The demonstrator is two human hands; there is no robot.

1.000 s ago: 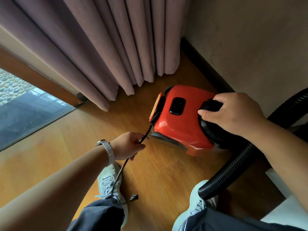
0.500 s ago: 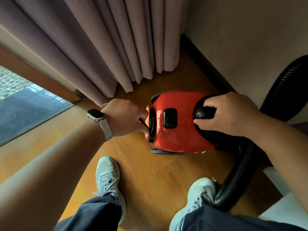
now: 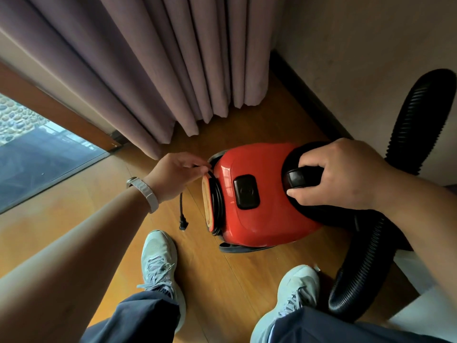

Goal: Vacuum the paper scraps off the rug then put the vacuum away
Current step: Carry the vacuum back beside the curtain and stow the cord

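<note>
Put-away phase, by my read: winding the cord. Left hand (image 3: 176, 175) pinches the cord (image 3: 181, 206) at the rear reel, and the plug (image 3: 183, 225) hangs loose below. The vacuum (image 3: 259, 201) is low over the wood floor (image 3: 215, 288), near the curtain (image 3: 173, 82). I can't tell if it's resting or lifted. Right hand (image 3: 346, 179) is wrapped round the handle (image 3: 300, 179), steadying it. Next move: lay the last loop and tuck the plug without losing tension. The hose (image 3: 366, 263) runs off frame. Nozzle, rug and scraps aren't visible.

The red vacuum (image 3: 259, 194) sits on the wooden floor (image 3: 222, 280) near the curtain (image 3: 148, 70), black handle (image 3: 300, 178) on top. Its ribbed black hose (image 3: 371, 256) curves at the right; the black cord (image 3: 217, 199) is wound around its rear, plug (image 3: 183, 222) hanging free
</note>
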